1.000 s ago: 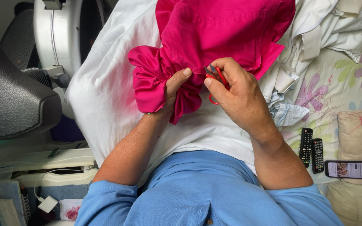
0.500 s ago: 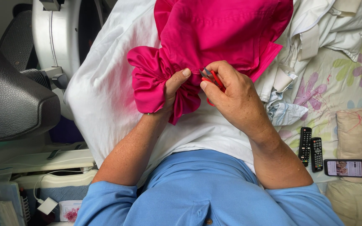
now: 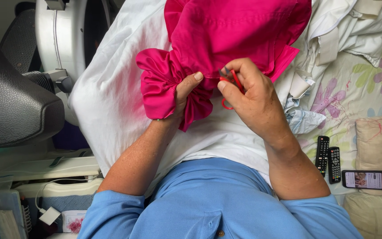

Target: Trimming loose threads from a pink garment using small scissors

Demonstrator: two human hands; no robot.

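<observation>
Pink fabric [image 3: 226,40] bunched in left hand [image 3: 186,95], right hand [image 3: 253,99] gripping red-handled tool [image 3: 233,84]

Down and to the right of the fingers, two black remote controls [image 3: 328,158] lie side by side on the flowered bedsheet [image 3: 354,88], with a phone [image 3: 371,180] just beyond them, its screen lit. Crumpled white clothes [image 3: 354,31] sit up right. Far left stands a dark padded seat [image 3: 14,110], possibly a chair.
</observation>
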